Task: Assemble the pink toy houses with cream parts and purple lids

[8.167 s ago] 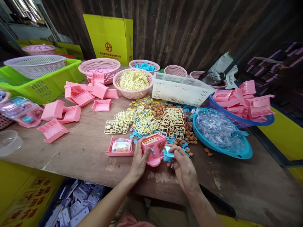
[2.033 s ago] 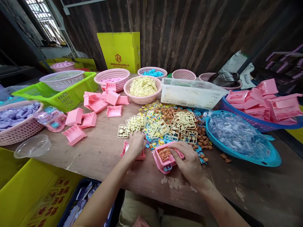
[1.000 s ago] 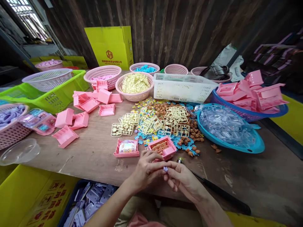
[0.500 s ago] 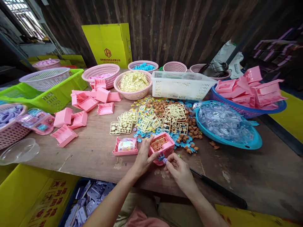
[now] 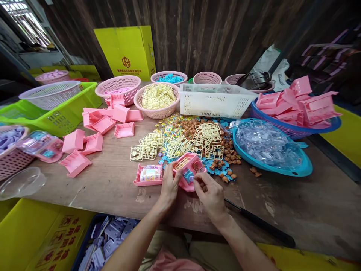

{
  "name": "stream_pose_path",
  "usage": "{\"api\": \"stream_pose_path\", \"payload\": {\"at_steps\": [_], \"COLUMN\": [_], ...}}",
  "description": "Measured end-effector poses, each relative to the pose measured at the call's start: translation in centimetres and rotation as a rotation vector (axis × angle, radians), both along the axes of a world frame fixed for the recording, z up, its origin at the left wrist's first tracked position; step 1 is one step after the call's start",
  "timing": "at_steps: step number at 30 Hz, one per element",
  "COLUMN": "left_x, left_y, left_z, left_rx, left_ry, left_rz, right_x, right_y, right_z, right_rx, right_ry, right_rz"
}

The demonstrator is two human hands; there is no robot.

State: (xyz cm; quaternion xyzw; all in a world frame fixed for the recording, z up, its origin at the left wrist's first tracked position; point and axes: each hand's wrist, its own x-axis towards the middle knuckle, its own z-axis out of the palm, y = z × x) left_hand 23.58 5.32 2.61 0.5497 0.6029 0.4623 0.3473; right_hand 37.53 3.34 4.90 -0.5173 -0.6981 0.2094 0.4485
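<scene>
My left hand (image 5: pixel 170 186) is closed around the left side of a pink toy case (image 5: pixel 184 184), which is tilted above the table's front part. Cream sprue pieces show in its upper opening, and a blue panel (image 5: pixel 187 174) is on the side facing me. At that panel, my right hand (image 5: pixel 210 192) pinches a small round purple piece (image 5: pixel 191 178), partly covered by the fingertips. Left of my hands lies a shallow pink tray (image 5: pixel 136 180) holding a wrapped printed packet (image 5: pixel 150 173). Behind the case are cream sprue frames (image 5: pixel 152 145), blue pieces and small brown figures (image 5: pixel 218 165).
A black-handled tool (image 5: pixel 262 222) lies right of my hands. A turquoise basin (image 5: pixel 306 165) of clear parts and a blue basket (image 5: pixel 318 131) of pink shells stand right. Loose pink shells (image 5: pixel 75 162) lie left. Along the back are a white crate (image 5: pixel 217 101) and several pink baskets.
The pink case has turned so that its blue panel faces me more. My right fingertips have brought the purple piece onto that panel.
</scene>
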Motion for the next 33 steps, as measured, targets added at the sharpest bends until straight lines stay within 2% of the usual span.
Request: {"api": "stream_pose_path", "payload": {"at_steps": [3, 9, 13, 17, 19, 24, 27, 30, 32, 33], "left_x": [0.0, 0.3, 0.3, 0.2, 0.1, 0.2, 0.2, 0.2, 0.2, 0.2], "left_y": [0.0, -0.2, -0.2, 0.1, 0.6, 1.8, 2.0, 1.9, 1.8, 1.7], "left_z": [0.0, 0.1, 0.2, -0.1, -0.3, -0.8, -0.8, -0.8, -0.8, -0.8], "left_rx": [-0.011, -0.005, -0.009, 0.006, 0.007, 0.019, 0.024, 0.018, 0.021, 0.024], "left_ry": [-0.005, -0.023, -0.03, -0.06, -0.083, -0.071, -0.053, -0.045, -0.04, -0.038], "left_rz": [0.007, 0.033, 0.05, 0.053, 0.055, 0.076, 0.079, 0.073, 0.069, 0.067], "right_x": [-0.1, -0.5, -0.6, -0.3, -0.2, -0.5, -0.4, 0.1, 0.7, 1.1], "right_y": [-0.2, -0.7, -0.9, -1.6, -2.4, -4.4, -5.8, -8.2, -9.8, -10.4], "right_z": [-0.7, -2.1, -1.7, -1.4, -1.9, -3.5, -4.4, -6.4, -8.3, -9.2], "right_rx": [0.137, 0.21, 0.222, 0.219, 0.244, 0.201, 0.204, 0.223, 0.128, -0.001], "right_ry": [-0.119, -0.217, -0.203, -0.136, -0.194, -0.4, -0.52, -0.53, -0.495, -0.492], "right_rz": [-0.04, -0.043, -0.026, -0.074, 0.019, 0.442, 0.558, 0.696, 0.848, 0.868]}}
